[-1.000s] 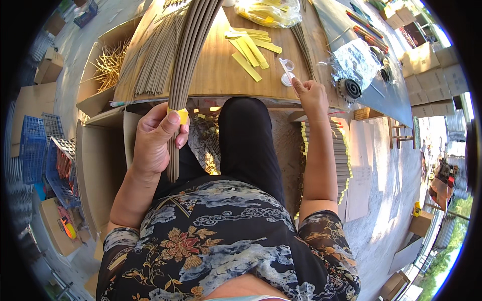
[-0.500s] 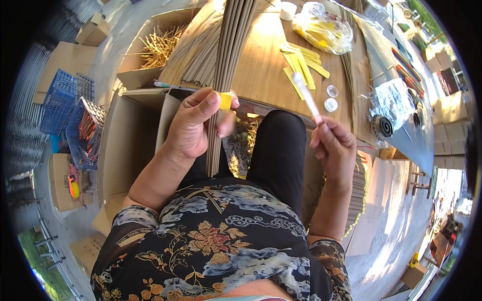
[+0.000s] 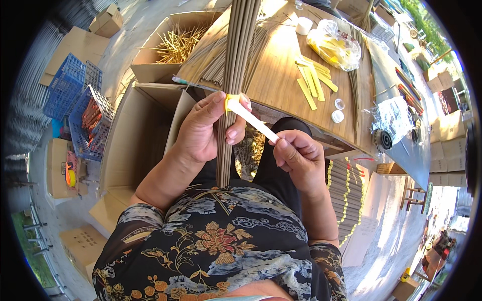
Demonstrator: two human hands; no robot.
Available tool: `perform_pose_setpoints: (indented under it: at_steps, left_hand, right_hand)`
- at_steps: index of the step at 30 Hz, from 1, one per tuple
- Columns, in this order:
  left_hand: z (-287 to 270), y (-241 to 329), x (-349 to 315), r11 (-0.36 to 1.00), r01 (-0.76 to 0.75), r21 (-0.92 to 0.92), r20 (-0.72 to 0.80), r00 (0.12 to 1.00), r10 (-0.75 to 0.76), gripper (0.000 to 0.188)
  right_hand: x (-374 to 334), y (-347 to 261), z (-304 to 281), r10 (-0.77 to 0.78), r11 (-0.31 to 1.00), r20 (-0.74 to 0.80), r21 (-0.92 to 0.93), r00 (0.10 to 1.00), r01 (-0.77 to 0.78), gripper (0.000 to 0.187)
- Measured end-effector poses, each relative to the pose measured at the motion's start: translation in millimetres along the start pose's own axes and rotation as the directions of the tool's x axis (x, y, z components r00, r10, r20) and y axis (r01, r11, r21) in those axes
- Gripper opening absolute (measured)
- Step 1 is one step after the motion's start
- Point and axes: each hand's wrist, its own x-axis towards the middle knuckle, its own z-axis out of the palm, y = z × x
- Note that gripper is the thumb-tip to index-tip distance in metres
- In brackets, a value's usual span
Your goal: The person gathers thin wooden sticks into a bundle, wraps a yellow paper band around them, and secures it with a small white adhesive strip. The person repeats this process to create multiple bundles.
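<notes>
My left hand (image 3: 203,125) is closed around a bundle of brown incense sticks (image 3: 237,55) standing upright over my lap. A yellow paper strip (image 3: 231,100) wraps the bundle at my fingers. In my right hand (image 3: 301,158) is a flat white stick (image 3: 258,124), pinched at its near end. Its far end touches the yellow strip, or lies right against it. More loose yellow strips (image 3: 313,79) lie on the wooden table (image 3: 281,65) in front of me. The tips of some left fingers are behind the bundle.
Brown sticks (image 3: 216,67) are spread on the table's left side. A plastic bag (image 3: 335,45), a white tub (image 3: 304,25) and a small white jar (image 3: 337,116) stand farther right. Open cartons (image 3: 133,135) sit at my left. Banded bundles (image 3: 346,195) lie at my right.
The white stick in my right hand has come left and down, from above the table to the yellow strip on the bundle. My left hand keeps its hold.
</notes>
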Motion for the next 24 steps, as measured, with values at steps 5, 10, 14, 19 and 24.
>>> perform_pose_setpoints:
  at_steps: [5,10,14,19,24]
  left_hand:
    - [0.1,1.4,-5.1,0.997,0.005,-0.075,0.009,1.0,-0.004,0.044]
    - [-1.6,3.7,-7.1,0.99,0.004,-0.14,0.016,1.0,-0.002,0.043]
    - [1.5,5.5,-8.3,0.989,0.016,-0.147,0.024,1.0,-0.013,0.041]
    - [-1.6,6.0,-8.3,0.993,-0.008,-0.12,0.013,1.0,0.01,0.042]
    - [-3.7,6.4,-6.5,0.99,-0.015,-0.143,0.033,0.999,0.02,0.043]
  right_hand:
    - [0.3,-1.4,6.0,0.106,0.993,0.034,0.056,0.994,-0.108,0.015]
    - [0.3,1.3,6.6,0.125,0.988,0.061,0.079,0.99,-0.129,0.016]
    - [2.6,-2.8,8.3,0.11,0.991,0.058,0.076,0.992,-0.114,0.015]
    - [-3.2,0.5,19.8,-0.276,0.859,-0.069,-0.465,0.959,0.214,0.018]
    - [0.3,5.9,20.1,-0.509,0.654,0.031,-0.636,0.86,0.41,0.026]
